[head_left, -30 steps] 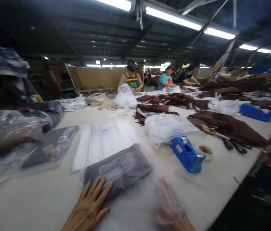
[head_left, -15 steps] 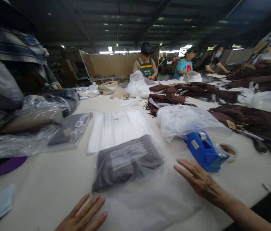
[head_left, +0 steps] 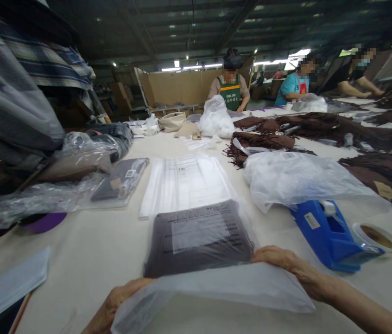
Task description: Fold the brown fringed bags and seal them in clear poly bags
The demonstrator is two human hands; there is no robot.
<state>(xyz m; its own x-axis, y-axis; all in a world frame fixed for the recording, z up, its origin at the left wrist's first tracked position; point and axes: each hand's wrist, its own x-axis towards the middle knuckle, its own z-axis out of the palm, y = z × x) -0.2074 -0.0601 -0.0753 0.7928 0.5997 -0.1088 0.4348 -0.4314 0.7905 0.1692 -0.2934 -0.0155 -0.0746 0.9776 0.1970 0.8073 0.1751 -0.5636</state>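
A clear plastic bag (head_left: 213, 285) holds a folded dark grey-brown cloth item (head_left: 199, 255) and lies in front of me. Printed text and a pale rectangle show on its upper face. At its near left corner my left hand (head_left: 123, 297) is closed on the bag, fingers partly behind the film. My right hand (head_left: 279, 260) grips the near right corner, its fingertips tucked out of sight. Between both hands the bag's loose end rises and folds toward me. To the right of my right hand stands a blue tape dispenser (head_left: 331, 236).
Flat white plastic bags (head_left: 185, 181) lie beyond the package. A packed grey item (head_left: 119, 181) is at left, light blue sheets (head_left: 11, 287) near left. A tape roll (head_left: 375, 236), crumpled plastic (head_left: 300, 176) and brown fringed cloth (head_left: 338, 130) lie right. Co-workers stand across the table.
Both hands, earlier spread open beside the package, have taken hold of the bag's near corners. Its loose end, flat before, is lifted, and the cloth inside looks flatter. The view has shifted left.
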